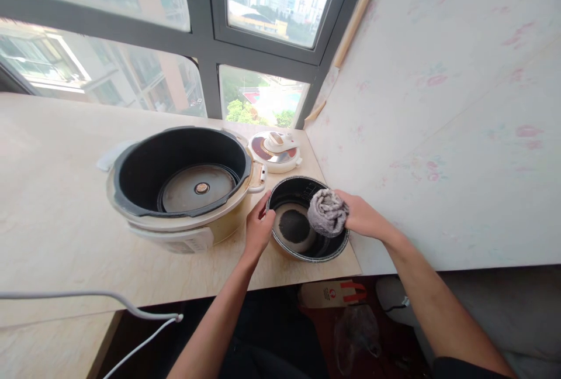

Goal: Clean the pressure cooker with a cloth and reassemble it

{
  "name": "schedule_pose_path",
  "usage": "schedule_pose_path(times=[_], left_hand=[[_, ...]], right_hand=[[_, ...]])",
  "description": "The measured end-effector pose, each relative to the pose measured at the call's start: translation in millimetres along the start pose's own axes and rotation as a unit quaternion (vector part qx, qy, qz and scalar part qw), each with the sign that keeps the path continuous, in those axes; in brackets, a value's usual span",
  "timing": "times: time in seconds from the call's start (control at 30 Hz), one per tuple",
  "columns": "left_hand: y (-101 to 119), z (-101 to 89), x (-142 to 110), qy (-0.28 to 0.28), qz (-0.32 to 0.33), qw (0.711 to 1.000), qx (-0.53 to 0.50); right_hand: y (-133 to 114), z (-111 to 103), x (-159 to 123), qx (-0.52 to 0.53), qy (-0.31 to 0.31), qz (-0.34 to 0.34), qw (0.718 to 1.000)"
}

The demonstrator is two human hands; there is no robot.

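Observation:
A black inner pot [293, 186] stands near the front edge of the wooden ledge, with a worn, pale ring around a dark centre on its floor. My left hand [259, 224] grips the pot's left rim, thumb on the rim and fingers outside. In my right hand [362, 215] is a bunched grey cloth [328, 213], held over the right side of the pot's opening. Whether the cloth touches the pot wall I cannot tell. To the left sits the pressure cooker body [184, 221], lidless, its heating plate showing. Behind the pot lies the cooker's lid [275, 154].
Windows [258, 45] line the back of the ledge [56, 203], and a flower-patterned wall [438, 121] rises close on the right. A grey cable [87, 295] crosses the front left. Below are a paper bag [324, 295] and a clear plastic bag [357, 332].

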State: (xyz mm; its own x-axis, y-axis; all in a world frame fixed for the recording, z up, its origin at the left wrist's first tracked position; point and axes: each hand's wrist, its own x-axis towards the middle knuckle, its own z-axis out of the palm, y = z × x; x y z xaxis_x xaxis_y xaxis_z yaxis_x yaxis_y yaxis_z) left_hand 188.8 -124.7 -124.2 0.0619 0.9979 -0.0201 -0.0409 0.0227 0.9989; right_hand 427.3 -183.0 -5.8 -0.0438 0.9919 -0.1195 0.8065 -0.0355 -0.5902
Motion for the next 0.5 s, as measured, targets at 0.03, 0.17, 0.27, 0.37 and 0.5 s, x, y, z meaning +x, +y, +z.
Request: schedule_pose_path(times=[0.03, 0.17, 0.27, 0.37, 0.5], left_hand=[[-1, 0.3, 0, 0.0, 0.001, 1.0, -0.002], [-3, 1.8, -1, -0.003, 0.01, 1.0, -0.016], [-4, 2.3, -1, -0.001, 0.019, 0.999, -0.027], [-4, 2.6, -1, 0.002, 0.025, 0.999, -0.027], [-3, 4.0, -2, 0.01, 0.023, 0.999, -0.028]], right_hand=[[0, 5, 6, -0.041, -0.002, 0.018, 0.999], [-4, 35, 38, -0.23, -0.047, 0.069, 0.97], [-10, 60, 61, -0.311, -0.068, 0.066, 0.946], [-12, 77, 78, -0.336, -0.084, 0.04, 0.937], [-15, 88, 88, -0.346, -0.118, -0.013, 0.931]])
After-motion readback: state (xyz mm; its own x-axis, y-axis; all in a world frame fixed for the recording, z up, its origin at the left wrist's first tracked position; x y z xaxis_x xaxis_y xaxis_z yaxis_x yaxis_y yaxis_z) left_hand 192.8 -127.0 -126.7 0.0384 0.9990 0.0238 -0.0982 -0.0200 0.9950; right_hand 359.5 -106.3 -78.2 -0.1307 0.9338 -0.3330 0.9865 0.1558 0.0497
